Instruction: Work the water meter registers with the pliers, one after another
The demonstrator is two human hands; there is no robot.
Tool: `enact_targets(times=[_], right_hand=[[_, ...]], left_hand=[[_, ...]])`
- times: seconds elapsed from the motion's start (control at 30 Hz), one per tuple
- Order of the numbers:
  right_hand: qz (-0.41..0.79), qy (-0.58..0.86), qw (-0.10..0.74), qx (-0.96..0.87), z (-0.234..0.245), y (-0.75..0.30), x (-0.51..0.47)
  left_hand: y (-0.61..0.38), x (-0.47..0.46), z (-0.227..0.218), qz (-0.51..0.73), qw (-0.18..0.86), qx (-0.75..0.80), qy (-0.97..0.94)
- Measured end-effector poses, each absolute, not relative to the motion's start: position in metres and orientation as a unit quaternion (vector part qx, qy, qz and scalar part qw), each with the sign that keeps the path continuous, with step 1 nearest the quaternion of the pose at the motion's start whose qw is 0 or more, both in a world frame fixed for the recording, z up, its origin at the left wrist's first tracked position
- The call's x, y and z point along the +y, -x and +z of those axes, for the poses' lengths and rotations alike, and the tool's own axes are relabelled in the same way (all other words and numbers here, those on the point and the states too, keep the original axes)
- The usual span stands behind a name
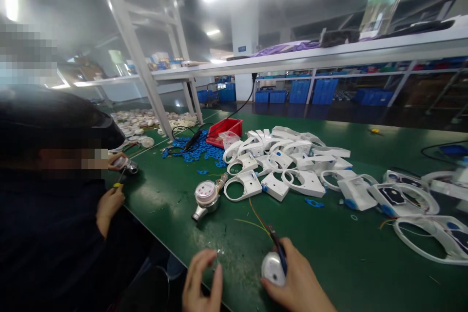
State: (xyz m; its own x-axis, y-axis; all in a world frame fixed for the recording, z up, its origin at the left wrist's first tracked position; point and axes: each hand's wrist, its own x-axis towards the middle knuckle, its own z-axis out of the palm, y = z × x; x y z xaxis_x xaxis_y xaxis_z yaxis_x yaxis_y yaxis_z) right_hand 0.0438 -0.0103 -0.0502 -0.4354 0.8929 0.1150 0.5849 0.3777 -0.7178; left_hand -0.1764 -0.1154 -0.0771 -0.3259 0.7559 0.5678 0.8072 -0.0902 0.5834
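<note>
My right hand [296, 273] is closed around a white round part [273, 269] and a dark-handled tool [280, 248] that looks like small pliers or cutters. By the tool's tip, thin yellow and brown wires [258, 222] stretch out over the table. My left hand [203, 280] is held to the left with thumb and fingers apart; a tiny shiny bit [219, 252] shows by its fingertips, though I cannot tell whether it touches them. Beyond both hands, a water meter [205, 192] with a round dial and metal pipe ends lies on the green table [234, 226].
White ring-shaped housings [272, 156] are heaped mid-table, with more at right [431, 239]. Behind them are a red bin [224, 131], blue plastic pieces [197, 148] and a corded black tool [192, 141]. A co-worker [47, 234] at left handles another meter [127, 165].
</note>
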Motion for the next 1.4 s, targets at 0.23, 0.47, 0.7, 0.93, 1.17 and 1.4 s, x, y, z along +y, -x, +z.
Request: enact_targets(times=[0.23,0.47,0.7,0.93,1.17,1.4], right_hand=[[0.115,0.436,0.315,-0.835,-0.029,0.015,0.042],[0.180,0.423,0.282,-0.842,-0.004,0.032,0.006],[0.144,0.448,0.173,-0.865,-0.023,0.057,-0.035],[0.079,0.447,0.195,-0.869,-0.048,0.043,-0.069],[0.039,0.447,0.232,-0.863,-0.052,0.036,-0.060],[0.035,0.369,0.231,-0.900,-0.051,0.038,-0.039]], left_hand=[[0.287,0.005,-0.012,-0.527,0.004,-0.636,0.564],[0.306,0.036,-0.012,-0.437,-0.297,-0.556,0.641],[0.263,-0.022,-0.029,-0.466,-0.133,-0.670,0.563],[0.253,-0.066,-0.020,-0.399,0.046,-0.636,0.659],[0.264,-0.057,-0.034,-0.493,-0.102,-0.543,0.672],[0.271,-0.052,-0.036,-0.496,-0.164,-0.451,0.723]])
